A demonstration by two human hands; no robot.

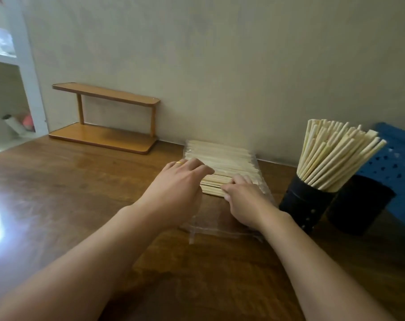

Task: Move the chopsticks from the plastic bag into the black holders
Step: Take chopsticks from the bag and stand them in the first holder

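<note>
A clear plastic bag (222,225) lies flat on the brown wooden table (69,193), with its far end by the wall. Inside it is a big flat pile of chopsticks (222,158), all lying side by side.

The left hand (178,184) rests on the left part of the pile. Its fingers are nearly straight and lie on top of the sticks. There is a gold ring (178,162) on one finger. The right hand (245,198) is on the near part of the pile, just right of the left hand. Its fingers are bent down onto the sticks, but I cannot tell if it holds any.

To the right stand two black holders. The nearer black holder (301,205) is full of upright chopsticks that fan out at the top. The other black holder (356,205) is just to its right, touching it. Behind them is a blue basket (398,158).

A small wooden shelf (104,119) stands far away to the left, against the wall.
</note>
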